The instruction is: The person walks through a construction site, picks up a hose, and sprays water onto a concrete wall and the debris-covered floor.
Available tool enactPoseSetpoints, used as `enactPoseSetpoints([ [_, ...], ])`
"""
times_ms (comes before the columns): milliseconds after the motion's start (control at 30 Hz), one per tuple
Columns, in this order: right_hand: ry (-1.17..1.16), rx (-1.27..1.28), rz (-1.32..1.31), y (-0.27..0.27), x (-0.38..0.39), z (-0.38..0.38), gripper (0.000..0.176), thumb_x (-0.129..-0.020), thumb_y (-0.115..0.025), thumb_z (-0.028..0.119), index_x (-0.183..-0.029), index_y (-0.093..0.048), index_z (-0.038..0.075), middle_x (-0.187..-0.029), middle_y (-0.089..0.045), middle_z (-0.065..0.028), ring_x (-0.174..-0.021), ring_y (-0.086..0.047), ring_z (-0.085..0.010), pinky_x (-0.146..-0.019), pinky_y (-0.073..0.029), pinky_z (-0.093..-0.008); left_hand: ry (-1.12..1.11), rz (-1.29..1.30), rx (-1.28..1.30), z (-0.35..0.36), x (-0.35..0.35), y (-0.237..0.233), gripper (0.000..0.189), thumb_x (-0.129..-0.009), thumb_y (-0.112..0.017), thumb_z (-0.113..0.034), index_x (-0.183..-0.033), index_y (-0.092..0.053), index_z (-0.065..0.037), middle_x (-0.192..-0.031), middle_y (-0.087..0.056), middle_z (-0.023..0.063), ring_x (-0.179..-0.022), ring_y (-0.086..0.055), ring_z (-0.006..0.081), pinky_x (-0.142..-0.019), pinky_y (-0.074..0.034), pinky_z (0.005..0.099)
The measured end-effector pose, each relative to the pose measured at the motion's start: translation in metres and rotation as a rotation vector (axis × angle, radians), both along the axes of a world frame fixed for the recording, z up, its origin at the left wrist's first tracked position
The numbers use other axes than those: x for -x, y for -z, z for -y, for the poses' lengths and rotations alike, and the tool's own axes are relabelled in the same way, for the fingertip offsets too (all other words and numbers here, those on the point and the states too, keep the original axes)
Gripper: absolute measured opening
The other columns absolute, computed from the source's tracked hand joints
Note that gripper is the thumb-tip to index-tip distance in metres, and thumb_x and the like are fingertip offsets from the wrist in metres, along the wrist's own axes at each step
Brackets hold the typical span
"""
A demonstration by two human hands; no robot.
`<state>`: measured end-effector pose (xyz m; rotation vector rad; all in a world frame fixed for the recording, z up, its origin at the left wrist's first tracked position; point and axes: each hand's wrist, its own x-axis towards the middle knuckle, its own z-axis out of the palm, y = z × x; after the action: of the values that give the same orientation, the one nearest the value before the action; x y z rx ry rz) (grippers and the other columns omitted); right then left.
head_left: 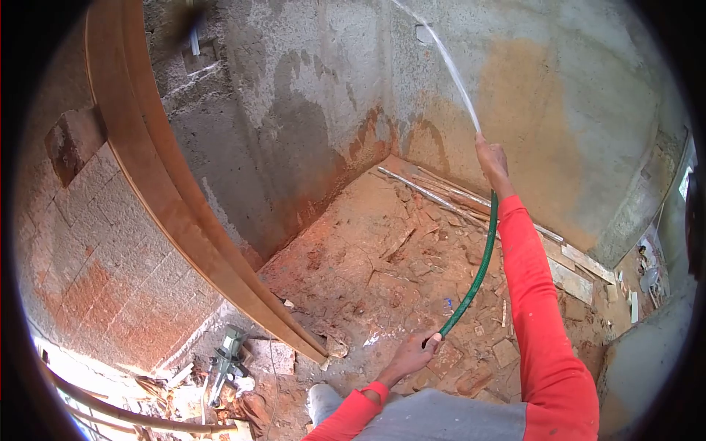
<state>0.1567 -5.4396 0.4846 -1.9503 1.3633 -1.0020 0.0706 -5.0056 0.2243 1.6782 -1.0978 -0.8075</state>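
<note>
A green hose runs in a curve between my two hands. My right hand, raised in front of the far wall, is closed around the hose's upper end. From that end a jet of water shoots up and to the left toward the wall. Lower down, near my body, my left hand is closed on the hose's lower part. Dark wet patches mark the concrete wall on the left.
A brown wooden door frame leans diagonally at the left. Planks and rubble lie over the dirt floor. A green power tool stands at the lower left, with a thin cable beside it.
</note>
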Motion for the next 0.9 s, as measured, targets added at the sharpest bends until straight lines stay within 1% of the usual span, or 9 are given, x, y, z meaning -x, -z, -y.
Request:
enactPoseSetpoints([
  [33, -0.012, -0.057, -0.023, -0.002, 0.003, -0.001, 0.082, -0.094, -0.054, 0.070, -0.117, -0.077, -0.006, -0.124, -0.073, -0.0317, -0.123, -0.069, -0.0455, -0.102, -0.052, -0.0537, 0.004, 0.001, 0.006, 0.000, 0.000, 0.000, 0.039, -0.111, -0.056, -0.039, -0.102, -0.069, -0.003, -0.078, -0.066, 0.0069, -0.072, -0.062, 0.0190, -0.070, -0.051, 0.0381],
  [67, -0.006, -0.042, -0.029, -0.002, 0.005, -0.003, 0.082, -0.094, -0.054, 0.070, -0.114, -0.078, -0.006, -0.121, -0.074, -0.0320, -0.121, -0.070, -0.0455, -0.100, -0.052, -0.0538, 0.008, 0.002, 0.014, 0.001, 0.000, 0.001, 0.039, -0.111, -0.056, -0.039, -0.103, -0.069, -0.004, -0.078, -0.066, 0.0067, -0.072, -0.062, 0.0187, -0.070, -0.051, 0.0379],
  [167, -0.007, 0.004, -0.022, -0.008, 0.007, -0.008, 0.081, -0.094, -0.054, 0.071, -0.105, -0.079, -0.005, -0.113, -0.075, -0.0324, -0.114, -0.072, -0.0455, -0.095, -0.053, -0.0544, 0.007, -0.045, 0.050, 0.002, 0.003, -0.001, 0.038, -0.112, -0.052, -0.038, -0.101, -0.066, -0.004, -0.076, -0.062, 0.0106, -0.071, -0.060, 0.0262, -0.070, -0.049, 0.0431],
  [233, -0.030, 0.037, 0.015, -0.017, 0.013, -0.013, 0.081, -0.094, -0.054, 0.071, -0.096, -0.080, -0.006, -0.105, -0.076, -0.0324, -0.107, -0.074, -0.0455, -0.091, -0.054, -0.0548, 0.008, -0.053, 0.027, 0.002, 0.003, -0.003, 0.040, -0.112, -0.052, -0.040, -0.101, -0.067, -0.004, -0.076, -0.063, 0.0103, -0.071, -0.061, 0.0253, -0.070, -0.049, 0.0424],
  [333, 0.003, 0.084, 0.074, -0.032, 0.015, -0.021, 0.082, -0.094, -0.053, 0.072, -0.084, -0.078, -0.006, -0.094, -0.075, -0.0316, -0.098, -0.075, -0.0450, -0.086, -0.054, -0.0553, -0.004, -0.077, 0.022, 0.006, 0.000, -0.004, 0.043, -0.112, -0.053, -0.042, -0.103, -0.069, -0.004, -0.077, -0.065, 0.0097, -0.071, -0.062, 0.0236, -0.070, -0.050, 0.0412],
  [467, 0.002, 0.085, 0.107, -0.049, 0.014, -0.028, 0.082, -0.094, -0.053, 0.073, -0.084, -0.077, -0.005, -0.096, -0.076, -0.0301, -0.099, -0.075, -0.0440, -0.086, -0.054, -0.0544, 0.002, -0.097, 0.008, 0.009, -0.003, -0.004, 0.042, -0.111, -0.054, -0.042, -0.107, -0.071, -0.004, -0.077, -0.065, 0.0085, -0.072, -0.063, 0.0209, -0.070, -0.051, 0.0396],
  [633, 0.017, 0.066, 0.180, -0.068, 0.009, -0.033, 0.081, -0.094, -0.054, 0.072, -0.087, -0.077, -0.006, -0.097, -0.077, -0.0276, -0.098, -0.075, -0.0418, -0.085, -0.054, -0.0526, -0.052, -0.152, 0.038, 0.009, -0.003, -0.011, 0.039, -0.112, -0.055, -0.039, -0.106, -0.070, -0.004, -0.075, -0.064, 0.0065, -0.071, -0.061, 0.0178, -0.068, -0.050, 0.0373],
  [767, -0.014, 0.085, 0.265, -0.086, 0.006, -0.040, 0.081, -0.095, -0.054, 0.071, -0.085, -0.076, -0.006, -0.093, -0.076, -0.0255, -0.093, -0.074, -0.0383, -0.083, -0.053, -0.0514, -0.094, -0.190, 0.090, 0.007, -0.008, -0.020, 0.039, -0.112, -0.055, -0.039, -0.103, -0.070, -0.004, -0.073, -0.062, 0.0046, -0.069, -0.059, 0.0157, -0.067, -0.049, 0.0355],
  [900, -0.037, 0.096, 0.304, -0.108, 0.000, -0.049, 0.081, -0.095, -0.054, 0.071, -0.082, -0.074, -0.006, -0.088, -0.075, -0.0233, -0.086, -0.074, -0.0353, -0.077, -0.054, -0.0503, -0.121, -0.130, 0.119, 0.007, -0.012, -0.027, 0.039, -0.112, -0.055, -0.038, -0.102, -0.069, -0.004, -0.072, -0.062, 0.0037, -0.066, -0.057, 0.0146, -0.065, -0.048, 0.0356],
])
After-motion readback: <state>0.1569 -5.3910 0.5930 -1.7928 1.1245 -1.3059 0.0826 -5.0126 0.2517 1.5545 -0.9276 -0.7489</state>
